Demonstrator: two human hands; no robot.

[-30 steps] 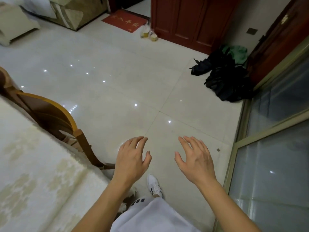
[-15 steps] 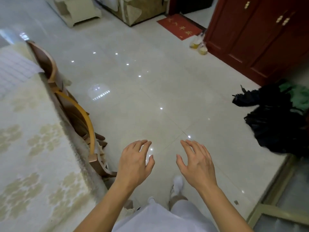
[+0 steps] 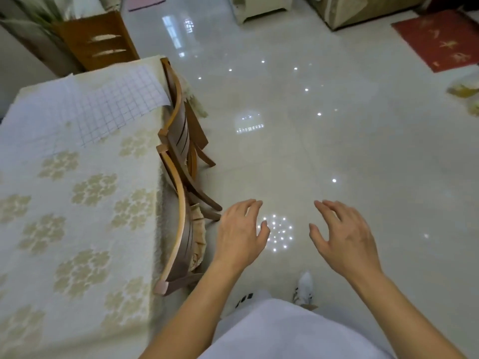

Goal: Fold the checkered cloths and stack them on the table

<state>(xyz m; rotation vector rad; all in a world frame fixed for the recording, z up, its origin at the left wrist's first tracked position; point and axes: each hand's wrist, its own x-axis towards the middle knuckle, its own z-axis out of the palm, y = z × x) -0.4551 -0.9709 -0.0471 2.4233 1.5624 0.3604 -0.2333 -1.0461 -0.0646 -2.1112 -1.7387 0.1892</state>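
Head view: both hands hang empty over the tiled floor (image 3: 337,130), left hand (image 3: 239,235) and right hand (image 3: 343,238) with fingers loosely spread. The checkered cloth (image 3: 103,99) lies flat at ten o'clock on the table (image 3: 77,216), beside the chair (image 3: 178,141). It looks thin, light, limp; I'd pinch two corners along one edge.

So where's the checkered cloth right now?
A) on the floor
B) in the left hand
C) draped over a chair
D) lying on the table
D: the checkered cloth lies spread on the far end of the table, while the left hand and right hand hang open over the floor, holding nothing.
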